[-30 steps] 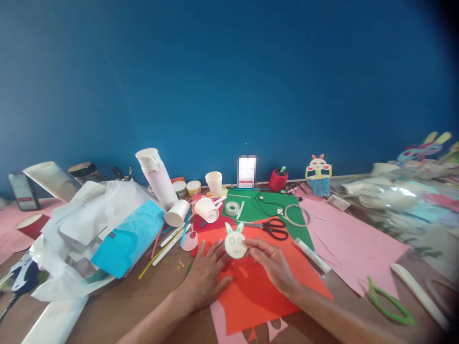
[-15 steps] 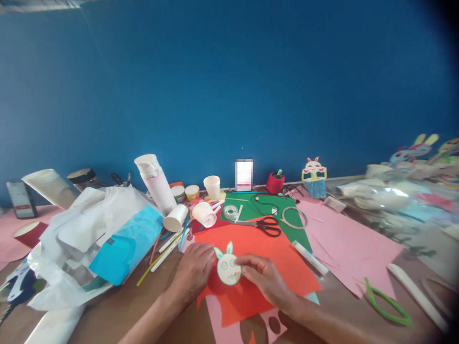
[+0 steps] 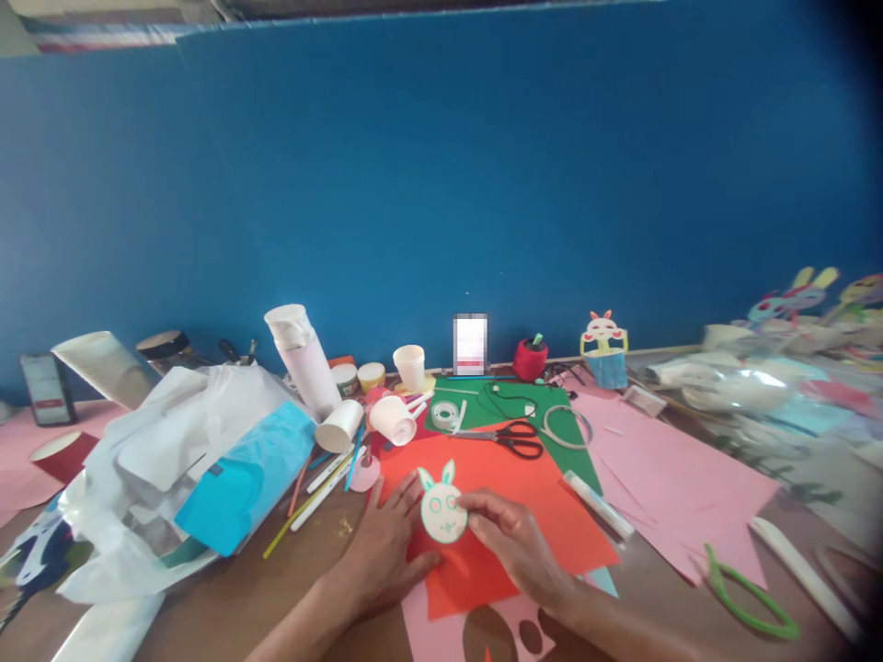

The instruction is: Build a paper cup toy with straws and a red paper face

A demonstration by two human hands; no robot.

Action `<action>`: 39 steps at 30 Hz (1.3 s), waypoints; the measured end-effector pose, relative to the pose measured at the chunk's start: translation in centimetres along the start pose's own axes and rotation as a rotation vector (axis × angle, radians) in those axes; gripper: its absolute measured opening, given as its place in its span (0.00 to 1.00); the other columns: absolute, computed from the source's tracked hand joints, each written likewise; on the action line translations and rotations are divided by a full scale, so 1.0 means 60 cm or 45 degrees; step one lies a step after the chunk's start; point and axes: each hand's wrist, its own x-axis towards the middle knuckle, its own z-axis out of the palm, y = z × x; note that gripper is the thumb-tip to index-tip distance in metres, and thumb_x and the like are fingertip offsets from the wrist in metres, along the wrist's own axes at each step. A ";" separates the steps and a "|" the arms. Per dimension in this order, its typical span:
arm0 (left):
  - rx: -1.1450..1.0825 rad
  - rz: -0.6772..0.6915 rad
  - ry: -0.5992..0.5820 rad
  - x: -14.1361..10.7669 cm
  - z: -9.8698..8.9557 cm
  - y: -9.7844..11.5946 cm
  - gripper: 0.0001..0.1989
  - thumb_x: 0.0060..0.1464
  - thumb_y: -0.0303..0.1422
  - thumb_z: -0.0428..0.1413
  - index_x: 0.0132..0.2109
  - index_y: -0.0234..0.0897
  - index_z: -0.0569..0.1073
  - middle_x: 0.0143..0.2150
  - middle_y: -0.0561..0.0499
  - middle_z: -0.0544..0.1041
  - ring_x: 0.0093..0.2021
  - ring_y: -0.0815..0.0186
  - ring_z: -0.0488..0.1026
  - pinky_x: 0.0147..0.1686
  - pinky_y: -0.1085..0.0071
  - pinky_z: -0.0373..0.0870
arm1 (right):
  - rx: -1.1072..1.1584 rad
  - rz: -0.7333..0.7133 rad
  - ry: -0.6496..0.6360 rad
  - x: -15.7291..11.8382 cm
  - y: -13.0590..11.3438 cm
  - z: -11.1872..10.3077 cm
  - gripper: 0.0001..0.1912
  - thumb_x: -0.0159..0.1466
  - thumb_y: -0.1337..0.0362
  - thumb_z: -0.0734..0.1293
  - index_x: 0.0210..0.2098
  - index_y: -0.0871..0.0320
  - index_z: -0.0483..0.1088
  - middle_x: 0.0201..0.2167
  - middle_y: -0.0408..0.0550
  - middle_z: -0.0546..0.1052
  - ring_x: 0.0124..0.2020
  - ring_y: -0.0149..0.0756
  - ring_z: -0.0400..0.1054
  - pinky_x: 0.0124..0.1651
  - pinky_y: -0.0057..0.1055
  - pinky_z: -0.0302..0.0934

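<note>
A round white paper bunny face (image 3: 443, 515), with green-edged ears and drawn eyes and mouth, is pinched at its right edge by my right hand (image 3: 514, 538). It is over a sheet of orange-red paper (image 3: 510, 469). My left hand (image 3: 393, 533) lies flat with its fingers spread, partly on the left edge of that sheet and partly on the brown table. Beneath the near edge of the sheet, pink paper with cut-out holes (image 3: 434, 634) sticks out. Black-handled scissors (image 3: 514, 439) lie across the far edge of the orange-red sheet.
A roll of tape (image 3: 445, 416) and a ring (image 3: 567, 427) rest on green paper (image 3: 483, 395). Paper cups (image 3: 392, 420), markers (image 3: 322, 492) and a plastic bag (image 3: 138, 478) crowd the left. On the right are a glue stick (image 3: 597, 507), pink paper (image 3: 655, 469) and a green loop (image 3: 751, 593).
My left hand has flattened, its fingers spreading on the paper and table. The bunny face has turned more upright and shifted slightly right and up, still in my right hand. The view has tilted slightly.
</note>
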 end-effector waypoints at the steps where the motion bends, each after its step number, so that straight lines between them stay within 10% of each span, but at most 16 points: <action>1: 0.003 0.001 0.004 0.002 0.001 -0.002 0.33 0.51 0.46 0.48 0.61 0.41 0.49 0.62 0.41 0.53 0.62 0.53 0.47 0.56 0.46 0.40 | 0.001 0.001 -0.008 0.000 0.000 0.000 0.13 0.59 0.59 0.60 0.40 0.58 0.70 0.38 0.49 0.73 0.40 0.38 0.66 0.45 0.33 0.60; 28: 0.141 -0.033 0.042 0.089 0.014 -0.065 0.30 0.50 0.37 0.49 0.60 0.38 0.54 0.63 0.42 0.52 0.61 0.55 0.49 0.57 0.51 0.42 | -0.132 0.034 -0.013 0.002 -0.003 -0.001 0.12 0.59 0.61 0.60 0.40 0.56 0.71 0.38 0.47 0.74 0.40 0.37 0.67 0.43 0.30 0.60; 39: -0.008 -0.037 0.418 0.085 0.015 -0.079 0.18 0.56 0.29 0.40 0.50 0.34 0.67 0.52 0.43 0.68 0.52 0.61 0.63 0.52 0.58 0.58 | -0.777 -0.126 -0.061 0.008 -0.011 0.000 0.15 0.57 0.66 0.61 0.43 0.54 0.69 0.34 0.47 0.75 0.34 0.36 0.66 0.40 0.32 0.54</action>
